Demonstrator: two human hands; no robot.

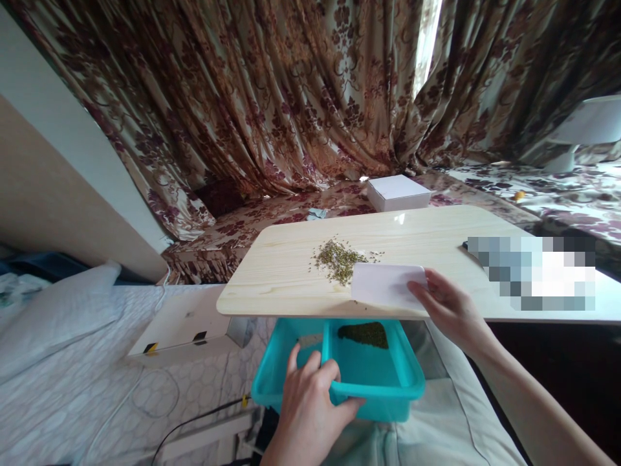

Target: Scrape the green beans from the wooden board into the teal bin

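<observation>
My right hand (449, 301) pinches the right end of a white flat card (383, 283) over the wooden tabletop. The card's left edge meets a loose heap of small green beans (337, 257), which look like mung beans, with a few pale bits among them. My left hand (310, 401) is closed around the near rim of a teal two-compartment bin (412, 382), close to its divider. More green beans (366, 334) lie at the far side of the right compartment. In the left compartment sits a small pale patch (310, 340), partly hidden by my fingers. The bin is just below the table's near edge.
The light wooden tabletop (281, 285) spans the middle. A blurred-out object (538, 272) lies at its right. Behind stands a white box (398, 191); another white box (187, 323) rests on the bed at left. A black cable (194, 417) runs near the bin.
</observation>
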